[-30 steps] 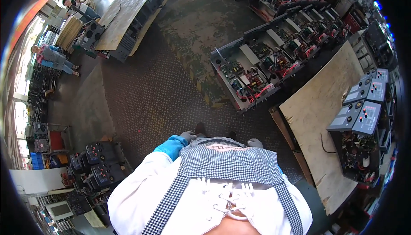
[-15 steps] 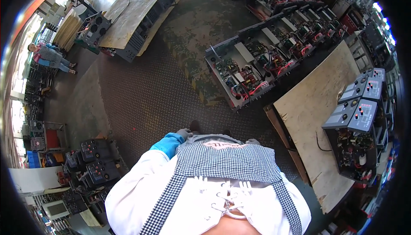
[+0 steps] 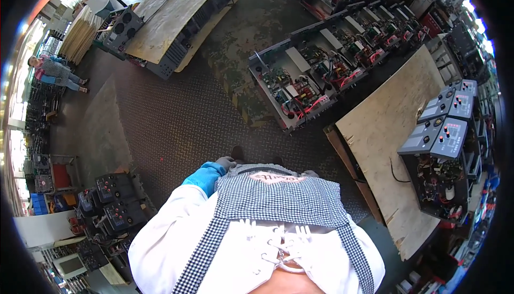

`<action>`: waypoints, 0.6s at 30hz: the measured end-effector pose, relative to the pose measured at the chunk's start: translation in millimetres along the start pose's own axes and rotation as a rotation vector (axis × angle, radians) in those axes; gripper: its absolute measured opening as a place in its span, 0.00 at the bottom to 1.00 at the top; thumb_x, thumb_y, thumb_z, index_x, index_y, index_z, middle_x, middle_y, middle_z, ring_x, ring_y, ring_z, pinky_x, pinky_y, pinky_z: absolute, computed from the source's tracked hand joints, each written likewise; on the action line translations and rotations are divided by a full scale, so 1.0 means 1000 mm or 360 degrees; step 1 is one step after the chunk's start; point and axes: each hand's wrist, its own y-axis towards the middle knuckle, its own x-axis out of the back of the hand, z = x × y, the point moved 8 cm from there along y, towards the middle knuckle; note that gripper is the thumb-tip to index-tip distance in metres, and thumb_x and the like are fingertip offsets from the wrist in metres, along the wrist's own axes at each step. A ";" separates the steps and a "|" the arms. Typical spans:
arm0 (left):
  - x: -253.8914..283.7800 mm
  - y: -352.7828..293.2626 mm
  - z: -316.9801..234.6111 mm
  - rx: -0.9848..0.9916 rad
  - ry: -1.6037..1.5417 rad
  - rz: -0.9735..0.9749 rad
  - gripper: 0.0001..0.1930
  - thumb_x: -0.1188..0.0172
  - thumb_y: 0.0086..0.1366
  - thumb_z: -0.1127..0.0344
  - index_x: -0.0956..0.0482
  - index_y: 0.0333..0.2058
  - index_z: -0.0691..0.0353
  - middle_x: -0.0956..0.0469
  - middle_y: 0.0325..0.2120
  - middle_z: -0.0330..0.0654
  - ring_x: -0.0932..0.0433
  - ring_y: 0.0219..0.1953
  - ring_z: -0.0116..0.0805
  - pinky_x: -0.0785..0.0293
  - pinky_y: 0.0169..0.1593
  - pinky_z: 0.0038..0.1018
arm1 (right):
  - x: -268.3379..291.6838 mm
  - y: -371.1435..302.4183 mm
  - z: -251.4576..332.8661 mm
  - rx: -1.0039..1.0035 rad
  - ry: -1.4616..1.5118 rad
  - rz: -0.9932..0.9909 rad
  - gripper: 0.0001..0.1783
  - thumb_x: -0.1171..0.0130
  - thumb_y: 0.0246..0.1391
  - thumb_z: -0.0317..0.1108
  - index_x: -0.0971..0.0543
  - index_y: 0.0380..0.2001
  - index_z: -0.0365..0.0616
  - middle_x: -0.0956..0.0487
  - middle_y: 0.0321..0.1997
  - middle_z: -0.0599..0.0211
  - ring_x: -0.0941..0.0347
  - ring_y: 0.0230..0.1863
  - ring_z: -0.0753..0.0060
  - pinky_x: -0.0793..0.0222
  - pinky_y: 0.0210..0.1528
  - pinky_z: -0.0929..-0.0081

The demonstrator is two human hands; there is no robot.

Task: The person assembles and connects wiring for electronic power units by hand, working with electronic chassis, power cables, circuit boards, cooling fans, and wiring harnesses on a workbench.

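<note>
My left hand, in a grey glove below a blue sleeve cover, is held low at the front of my checked apron. Its fingers are too small and partly covered to tell whether they are closed. Of my right hand only a bit of grey glove shows past the apron's edge; the rest is hidden. Nothing that either hand might hold can be made out. Under me is dark tread-plate floor, with the dark tips of my shoes just beyond the apron.
Ahead right stand rows of open chassis with circuit boards. A plywood sheet at right bears grey control units. At far left are a board-topped stack of dark units and two people. More control units stand left.
Most of the surroundings have slid slightly left in the view, while the board-topped stack has shifted right. The person behind that stack has changed posture. My hands stay low by the apron.
</note>
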 end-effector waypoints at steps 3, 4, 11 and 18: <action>0.000 -0.003 -0.007 0.0022 0.0082 -0.0012 0.25 0.39 0.59 0.54 0.24 0.53 0.59 0.24 0.51 0.50 0.26 0.54 0.45 0.33 0.58 0.33 | 0.002 -0.001 -0.007 -0.0030 0.0049 -0.0007 0.26 0.41 0.51 0.45 0.23 0.52 0.47 0.24 0.56 0.56 0.28 0.57 0.58 0.33 0.59 0.64; 0.000 -0.004 -0.009 0.0021 0.0077 -0.0011 0.25 0.39 0.59 0.54 0.24 0.53 0.59 0.24 0.51 0.50 0.26 0.54 0.45 0.33 0.58 0.33 | 0.002 -0.002 -0.008 -0.0037 0.0071 -0.0003 0.26 0.41 0.51 0.45 0.24 0.53 0.46 0.25 0.56 0.56 0.28 0.56 0.58 0.33 0.59 0.64; -0.001 -0.002 0.006 0.0057 0.0045 -0.0006 0.24 0.39 0.59 0.55 0.24 0.53 0.58 0.25 0.52 0.49 0.27 0.55 0.45 0.34 0.59 0.33 | -0.004 -0.012 0.006 0.0026 0.0145 0.0116 0.27 0.41 0.52 0.42 0.26 0.55 0.42 0.24 0.56 0.55 0.27 0.56 0.60 0.33 0.58 0.66; 0.002 -0.002 0.006 0.0056 0.0137 -0.0058 0.26 0.37 0.60 0.54 0.26 0.54 0.60 0.23 0.49 0.47 0.24 0.51 0.40 0.30 0.55 0.33 | -0.008 0.009 -0.005 0.0040 0.0036 0.0061 0.26 0.41 0.52 0.45 0.24 0.53 0.45 0.24 0.55 0.56 0.27 0.56 0.59 0.33 0.58 0.63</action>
